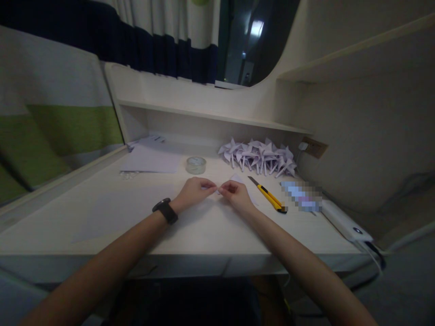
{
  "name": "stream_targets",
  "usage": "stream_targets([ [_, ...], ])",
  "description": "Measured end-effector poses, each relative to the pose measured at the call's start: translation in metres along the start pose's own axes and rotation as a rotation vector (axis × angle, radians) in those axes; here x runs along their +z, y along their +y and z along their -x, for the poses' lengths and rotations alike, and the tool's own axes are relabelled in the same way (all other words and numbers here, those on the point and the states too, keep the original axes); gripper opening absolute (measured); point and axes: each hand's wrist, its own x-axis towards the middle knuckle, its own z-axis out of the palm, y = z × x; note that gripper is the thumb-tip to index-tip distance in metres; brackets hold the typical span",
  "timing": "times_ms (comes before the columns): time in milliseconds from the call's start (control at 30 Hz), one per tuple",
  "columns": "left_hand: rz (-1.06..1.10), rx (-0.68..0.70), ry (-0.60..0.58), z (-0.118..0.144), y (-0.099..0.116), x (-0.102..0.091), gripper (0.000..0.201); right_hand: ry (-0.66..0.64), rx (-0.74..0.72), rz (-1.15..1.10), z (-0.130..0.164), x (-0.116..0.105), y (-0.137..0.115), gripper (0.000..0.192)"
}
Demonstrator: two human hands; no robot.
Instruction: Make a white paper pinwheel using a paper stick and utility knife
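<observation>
No brand or writing can be read anywhere on the desk; the one item that might carry print, at about three o'clock from the hands, is blurred into blocks of pale blue and pink.

The desk (102, 213) is a pale, smooth laminate with a shelf running along its back. Both hands meet near its middle. The left hand (193, 192), with a black band on its wrist, and the right hand (236, 194) are each pinched narrow, fingertips nearly touching one another, and between them they hold a small piece of white paper (238, 178). Its thin, flat corner pokes out past the right hand at roughly twelve o'clock; the rest is hidden under the fingers, so its full shape cannot be told.

At eleven o'clock from the hands stands a roll of clear tape (196, 165), round and glossy. Further left lie loose white sheets (149, 160), flat and matte. At one o'clock is a heap of folded paper pinwheels (260, 156), pale lilac with sharp pointed vanes and thin stems. Just beside the right hand, at three o'clock, lies a yellow utility knife (268, 194) with a black end and its metal blade out, pointing away. Beyond the blurred item rests a white power strip (345, 224), long, smooth plastic.
</observation>
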Motion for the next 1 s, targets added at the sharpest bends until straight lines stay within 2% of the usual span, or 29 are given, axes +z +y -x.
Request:
stream_targets([
  [367, 0.056, 0.016, 0.095, 0.0012, 0.0039, 0.0034, 0.010, 0.022, -0.029, 0.044, 0.0013, 0.0022, -0.0018, 0.022],
  [600, 0.061, 0.046, 0.090, 0.0031, 0.0082, 0.0028, 0.006, -0.001, -0.040, 0.205, 0.0019, -0.0007, -0.0018, 0.025],
  [733, 0.032, 0.041, 0.099, 0.0028, 0.0064, 0.0032, 0.009, 0.026, -0.032, 0.202, 0.0015, -0.0007, -0.0018, 0.025],
  [1000, -0.089, 0.045, -0.049, 0.0018, 0.0054, -0.0011, 0.021, 0.030, -0.037, 0.263, 0.0000, -0.0029, 0.0013, 0.019],
])
